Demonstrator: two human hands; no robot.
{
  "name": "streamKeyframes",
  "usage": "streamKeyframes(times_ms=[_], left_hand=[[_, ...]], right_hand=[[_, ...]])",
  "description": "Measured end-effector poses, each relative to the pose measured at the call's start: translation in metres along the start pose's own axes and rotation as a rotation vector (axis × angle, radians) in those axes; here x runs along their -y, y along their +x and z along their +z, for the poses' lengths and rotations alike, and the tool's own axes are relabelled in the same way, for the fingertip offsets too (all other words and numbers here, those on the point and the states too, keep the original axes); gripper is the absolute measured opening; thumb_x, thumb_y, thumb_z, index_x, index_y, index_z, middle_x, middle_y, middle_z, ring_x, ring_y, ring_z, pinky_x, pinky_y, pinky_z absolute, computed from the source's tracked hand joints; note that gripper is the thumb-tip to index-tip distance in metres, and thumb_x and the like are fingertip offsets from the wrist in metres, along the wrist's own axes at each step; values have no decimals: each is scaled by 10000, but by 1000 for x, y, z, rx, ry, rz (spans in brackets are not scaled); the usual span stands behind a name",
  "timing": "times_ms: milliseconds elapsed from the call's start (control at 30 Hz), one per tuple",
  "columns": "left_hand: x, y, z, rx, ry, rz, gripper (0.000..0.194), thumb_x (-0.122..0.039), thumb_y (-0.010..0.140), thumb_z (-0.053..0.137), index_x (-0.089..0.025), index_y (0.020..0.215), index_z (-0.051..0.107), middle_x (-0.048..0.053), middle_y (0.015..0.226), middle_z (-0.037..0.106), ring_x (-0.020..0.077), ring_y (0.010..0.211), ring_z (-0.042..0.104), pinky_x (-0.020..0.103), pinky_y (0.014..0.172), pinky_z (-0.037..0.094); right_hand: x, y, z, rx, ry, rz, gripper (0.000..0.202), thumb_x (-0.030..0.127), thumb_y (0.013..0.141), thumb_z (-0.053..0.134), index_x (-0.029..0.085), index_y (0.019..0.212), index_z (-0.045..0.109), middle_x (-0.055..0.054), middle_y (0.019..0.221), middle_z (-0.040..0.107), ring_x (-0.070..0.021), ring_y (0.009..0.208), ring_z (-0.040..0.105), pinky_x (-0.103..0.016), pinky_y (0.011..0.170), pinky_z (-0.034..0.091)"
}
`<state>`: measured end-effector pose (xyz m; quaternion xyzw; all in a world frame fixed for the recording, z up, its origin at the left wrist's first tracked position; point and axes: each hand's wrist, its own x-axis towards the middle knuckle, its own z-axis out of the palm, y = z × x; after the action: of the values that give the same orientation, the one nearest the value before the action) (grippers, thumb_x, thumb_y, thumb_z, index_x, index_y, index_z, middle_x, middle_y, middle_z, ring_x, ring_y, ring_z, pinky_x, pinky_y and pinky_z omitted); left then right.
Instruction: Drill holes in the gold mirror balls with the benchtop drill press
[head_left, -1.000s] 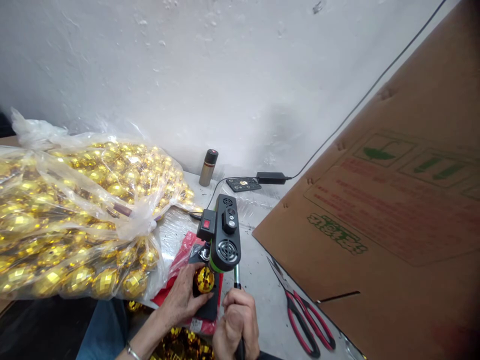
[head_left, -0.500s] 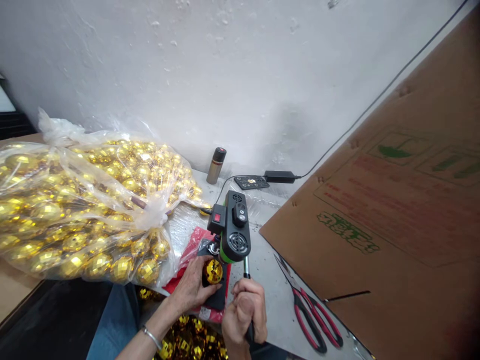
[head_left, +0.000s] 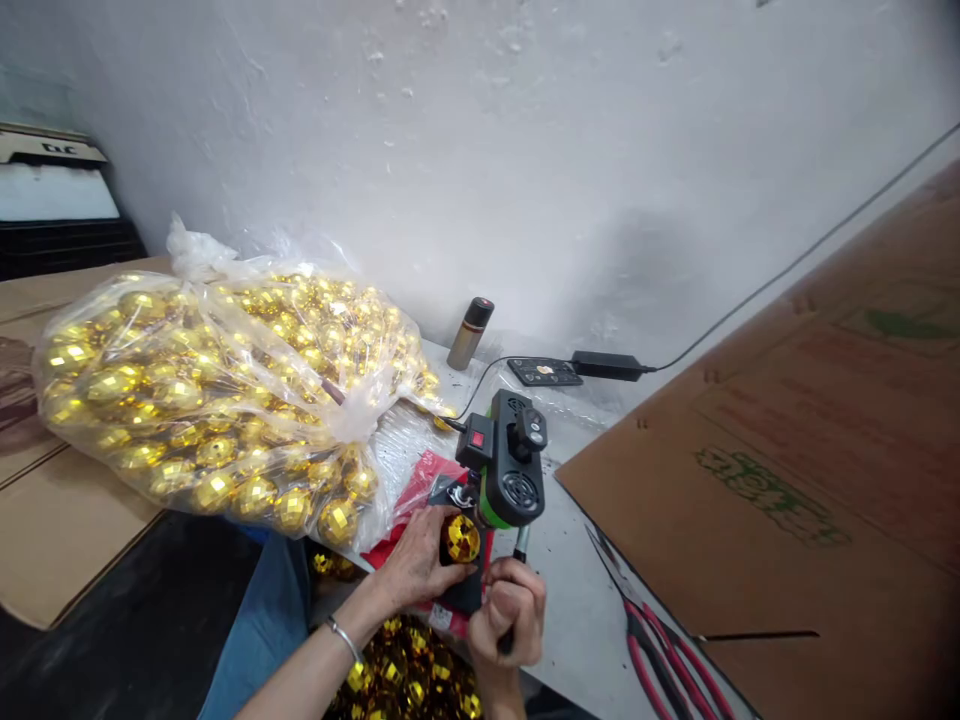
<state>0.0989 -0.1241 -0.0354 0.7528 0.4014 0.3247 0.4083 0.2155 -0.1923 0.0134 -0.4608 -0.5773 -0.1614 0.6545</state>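
Note:
A small black and green bench drill press (head_left: 514, 455) stands on the table in front of me. Under its head, my left hand (head_left: 420, 560) is closed around a shiny gold faceted ball (head_left: 463, 539), thumb and fingers on its sides. The ball rests over the machine's dark base; where a bit meets it is hidden. My right hand (head_left: 511, 610) is wrapped round the handle of the machine's metal lever (head_left: 522, 540). Below the table edge, many loose gold balls (head_left: 405, 665) lie close beneath my hands.
Clear plastic bags (head_left: 225, 400) full of gold balls lie left. Red-handled scissors (head_left: 660, 640) sit at right beside a large cardboard box (head_left: 787, 480). Behind the machine are a dark-capped bottle (head_left: 471, 333), a patterned dark strip (head_left: 545, 372) and a power adapter (head_left: 606, 365) with its cable.
My view has turned left, so everything sits further right. The right hand and lever have shifted slightly against the machine, and its top knob stands out more. The left hand keeps the ball.

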Motion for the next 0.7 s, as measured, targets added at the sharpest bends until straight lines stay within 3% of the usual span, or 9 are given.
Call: streamKeyframes(times_ms=[167,267,367,400,533,600,633,700], left_hand=[[-3,0,2,-19,-35,-16,661,-245,739,884,-180,1327,591,151,1287,700,372,1198,652,569,1054,534],[-1,-17,10,-129,-84,15,642,-246,768,867,-212,1340,576,133,1307,704,348,1218,669,556,1078,547],[11,-58,23,-261,-105,23,665,-332,830,851,-223,1406,536,151,1361,690,343,1279,668,543,1121,547],[18,-76,26,-251,-106,26,711,-383,813,875,-231,1418,534,154,1370,692,348,1282,675,534,1123,555],[57,-151,30,19,-66,61,882,-568,635,978,-283,1383,608,131,1313,752,341,1160,756,437,1019,637],[73,-177,19,8,9,63,879,-639,612,967,-291,1353,648,130,1281,774,351,1149,764,424,985,652],[80,-184,11,-27,46,60,800,-672,654,932,-291,1312,680,129,1243,788,350,1128,770,422,969,655],[89,-188,-10,-173,118,1,456,-652,887,742,-284,1155,735,113,1099,809,315,1032,785,409,924,655]], right_hand=[[31,54,-10,22,18,128,340,127,1037,521,196,704,519,14,724,545,-100,627,558,-247,581,427],[48,88,-14,14,64,287,417,205,1044,566,207,636,484,23,631,503,-123,645,579,-269,636,451],[53,99,-13,5,65,333,441,261,1047,593,205,619,500,24,608,497,-122,643,576,-266,634,438],[53,98,-12,-1,62,335,440,265,1045,599,203,619,506,21,616,510,-117,632,566,-266,623,427],[50,88,-12,2,50,296,437,257,1040,602,202,617,511,7,645,549,-115,621,552,-273,609,415],[50,85,-12,11,48,280,430,249,1040,597,202,621,516,7,645,545,-119,629,558,-276,611,414],[50,85,-12,13,46,279,426,241,1039,595,202,623,517,8,647,544,-119,630,558,-276,609,411],[51,84,-11,8,52,274,426,226,1039,594,201,622,510,9,653,546,-113,627,551,-273,603,402]])
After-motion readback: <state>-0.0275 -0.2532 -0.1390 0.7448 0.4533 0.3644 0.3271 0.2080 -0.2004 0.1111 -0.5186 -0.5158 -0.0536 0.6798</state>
